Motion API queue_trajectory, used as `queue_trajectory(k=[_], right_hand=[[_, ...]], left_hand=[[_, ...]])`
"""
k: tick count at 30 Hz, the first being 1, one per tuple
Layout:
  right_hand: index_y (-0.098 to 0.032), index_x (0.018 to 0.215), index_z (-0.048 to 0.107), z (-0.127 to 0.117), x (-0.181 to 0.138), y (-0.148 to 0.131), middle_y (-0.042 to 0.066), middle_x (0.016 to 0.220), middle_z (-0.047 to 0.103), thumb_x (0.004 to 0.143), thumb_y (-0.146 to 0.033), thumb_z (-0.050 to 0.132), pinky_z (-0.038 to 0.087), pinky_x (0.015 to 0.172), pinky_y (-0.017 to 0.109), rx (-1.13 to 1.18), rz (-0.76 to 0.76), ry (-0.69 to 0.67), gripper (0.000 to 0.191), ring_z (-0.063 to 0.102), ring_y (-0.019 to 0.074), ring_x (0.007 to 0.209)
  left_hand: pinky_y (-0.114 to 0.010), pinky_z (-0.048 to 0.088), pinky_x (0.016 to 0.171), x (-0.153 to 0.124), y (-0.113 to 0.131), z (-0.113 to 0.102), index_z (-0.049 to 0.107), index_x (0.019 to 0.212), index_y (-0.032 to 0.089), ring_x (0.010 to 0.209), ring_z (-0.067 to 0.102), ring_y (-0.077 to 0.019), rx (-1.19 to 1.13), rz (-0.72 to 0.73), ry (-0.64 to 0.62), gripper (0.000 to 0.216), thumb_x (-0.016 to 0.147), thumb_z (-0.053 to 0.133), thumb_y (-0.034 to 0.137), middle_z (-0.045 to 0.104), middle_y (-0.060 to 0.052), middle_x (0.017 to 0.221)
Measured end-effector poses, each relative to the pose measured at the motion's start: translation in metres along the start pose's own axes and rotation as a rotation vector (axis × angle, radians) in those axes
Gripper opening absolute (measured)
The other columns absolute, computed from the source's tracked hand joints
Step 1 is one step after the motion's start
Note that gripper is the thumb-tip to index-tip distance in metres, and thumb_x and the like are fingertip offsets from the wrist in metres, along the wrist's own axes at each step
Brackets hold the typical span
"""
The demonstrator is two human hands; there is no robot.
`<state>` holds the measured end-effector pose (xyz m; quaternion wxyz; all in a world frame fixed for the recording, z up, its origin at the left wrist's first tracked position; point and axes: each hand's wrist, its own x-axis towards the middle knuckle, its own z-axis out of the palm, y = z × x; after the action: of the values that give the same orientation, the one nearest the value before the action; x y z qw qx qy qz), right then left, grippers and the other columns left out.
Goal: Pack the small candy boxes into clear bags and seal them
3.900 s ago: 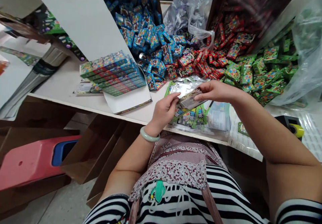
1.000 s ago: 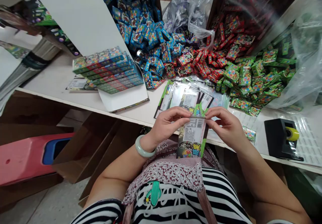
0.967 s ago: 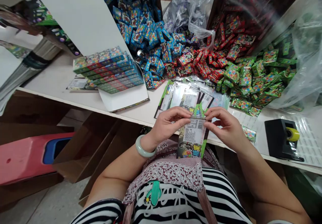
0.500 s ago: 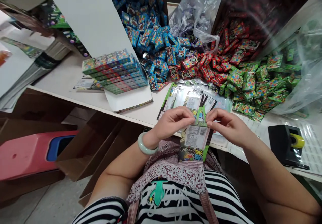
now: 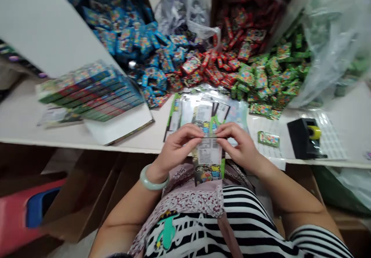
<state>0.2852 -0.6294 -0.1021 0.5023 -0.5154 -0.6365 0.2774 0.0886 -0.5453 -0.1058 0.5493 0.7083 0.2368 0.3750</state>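
A printed plastic pouch (image 5: 209, 161) with a white label and green edges hangs upright in front of my body at the table's front edge. My left hand (image 5: 176, 149) pinches its top left corner and my right hand (image 5: 239, 146) pinches its top right corner, fingers closed on it. Just beyond the hands a fanned pile of flat pouches (image 5: 203, 109) lies on the white table (image 5: 23, 118). Behind it lie heaps of small blue packs (image 5: 139, 45), red packs (image 5: 220, 60) and green packs (image 5: 266, 80).
A stack of filled long packs (image 5: 87, 91) rests on a white card at the left. A black tape dispenser (image 5: 304, 138) with a yellow roll and one loose green pack (image 5: 268, 139) sit at the right. Clear plastic bags (image 5: 327, 45) hang at the back and right. Cardboard boxes (image 5: 87, 196) stand below the table.
Earlier my hands took a pouch off the pile on the table; both hands now hold it upright by its top edge near my body. The view has swung to the right and blurred.
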Motion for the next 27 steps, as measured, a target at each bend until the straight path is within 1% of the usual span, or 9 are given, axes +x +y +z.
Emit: queue_trajectory(k=[3,6,8,10,11,14,18,24,27], right_hand=[[-0.024,0.101,0.065,-0.005,-0.002,0.004,0.007,0.106,0.068,0.095,-0.028,0.057,0.055,0.084,0.035,0.08,0.037,-0.046,0.011,0.063,0.0184,0.102],[-0.027,0.119,0.065,-0.04,-0.009,0.026,0.006,0.121,0.068,0.091,-0.037,0.063,0.054,0.092,0.036,0.15,0.129,-0.132,0.03,0.064,0.019,0.11],[-0.026,0.12,0.065,-0.079,-0.021,0.052,0.006,0.118,0.07,0.089,-0.041,0.065,0.055,0.09,0.037,0.082,0.233,0.028,0.034,0.066,0.0193,0.104],[-0.022,0.106,0.07,-0.119,-0.034,0.083,0.006,0.103,0.072,0.091,-0.035,0.058,0.054,0.089,0.04,-0.186,0.382,0.338,0.023,0.067,0.0204,0.095],[-0.019,0.101,0.07,-0.136,-0.04,0.098,0.008,0.1,0.072,0.09,-0.031,0.057,0.054,0.088,0.042,-0.37,0.46,0.409,0.021,0.066,0.022,0.091],[-0.015,0.098,0.071,-0.167,-0.053,0.137,0.016,0.106,0.069,0.087,-0.019,0.053,0.052,0.091,0.047,-0.823,0.602,0.378,0.022,0.065,0.0273,0.092],[-0.011,0.1,0.071,-0.166,-0.061,0.16,0.021,0.11,0.067,0.086,-0.017,0.051,0.051,0.089,0.047,-0.932,0.631,0.314,0.025,0.065,0.0314,0.093],[-0.013,0.105,0.07,-0.155,-0.075,0.16,0.019,0.114,0.066,0.089,-0.019,0.048,0.051,0.091,0.043,-0.979,0.62,0.286,0.028,0.064,0.0293,0.096],[-0.011,0.115,0.067,-0.155,-0.078,0.16,0.021,0.12,0.065,0.09,-0.019,0.048,0.05,0.094,0.043,-1.005,0.619,0.286,0.032,0.062,0.0307,0.103]], left_hand=[[-0.028,0.059,0.082,0.003,-0.004,0.002,0.072,0.089,0.023,0.09,0.07,-0.016,-0.008,-0.045,0.052,0.003,0.087,0.072,0.024,0.073,-0.004,0.091],[-0.026,0.058,0.078,0.007,-0.01,0.003,0.071,0.085,0.022,0.088,0.069,-0.0155,0.04,-0.08,0.114,0.003,0.085,0.074,0.024,0.072,-0.002,0.089],[-0.025,0.057,0.077,0.009,-0.014,0.003,0.071,0.084,0.021,0.086,0.068,-0.0144,0.059,-0.108,0.133,0.005,0.083,0.075,0.022,0.071,-0.002,0.088],[-0.023,0.055,0.077,0.011,-0.016,0.003,0.07,0.083,0.02,0.086,0.067,-0.0135,0.06,-0.121,0.139,0.005,0.082,0.075,0.02,0.071,-0.001,0.088],[-0.023,0.055,0.076,0.011,-0.017,0.004,0.07,0.083,0.02,0.086,0.067,-0.0132,0.056,-0.117,0.137,0.006,0.082,0.075,0.018,0.071,-0.001,0.088],[-0.023,0.055,0.077,0.013,-0.017,0.007,0.07,0.085,0.021,0.087,0.068,-0.0132,0.06,-0.109,0.122,0.007,0.082,0.074,0.016,0.072,-0.001,0.089],[-0.021,0.055,0.078,0.015,-0.016,0.011,0.07,0.085,0.022,0.087,0.068,-0.0118,0.075,-0.077,0.113,0.011,0.082,0.071,0.012,0.072,0.0,0.089],[-0.017,0.055,0.079,0.014,-0.019,0.01,0.071,0.087,0.024,0.089,0.069,-0.0099,0.074,-0.071,0.125,0.016,0.08,0.071,0.009,0.072,0.002,0.089],[-0.017,0.055,0.079,0.014,-0.021,0.01,0.07,0.087,0.024,0.089,0.069,-0.0098,0.064,-0.067,0.117,0.017,0.081,0.07,0.009,0.072,0.002,0.09]])
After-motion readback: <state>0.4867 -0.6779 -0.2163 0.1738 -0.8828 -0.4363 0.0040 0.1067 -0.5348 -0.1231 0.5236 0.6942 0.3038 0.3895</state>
